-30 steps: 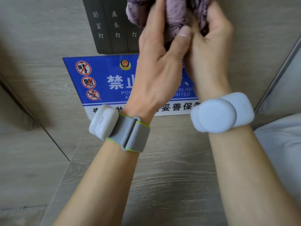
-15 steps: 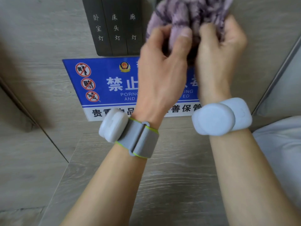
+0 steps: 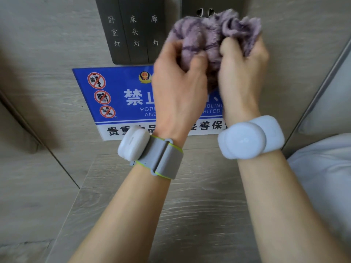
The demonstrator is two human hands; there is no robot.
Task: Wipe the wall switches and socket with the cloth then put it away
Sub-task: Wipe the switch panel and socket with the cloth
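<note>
You hold the bunched purple cloth [image 3: 212,40] between both hands: your left hand [image 3: 178,82] and right hand [image 3: 245,73] each have a grip clamped on it. It sits before the dark socket [image 3: 191,8], just right of the three-gang switch panel [image 3: 133,31], above the blue warning sign [image 3: 117,99] on the wood-grain wall [image 3: 47,44].

Soft even light, hands blurred, edges warped.
</note>
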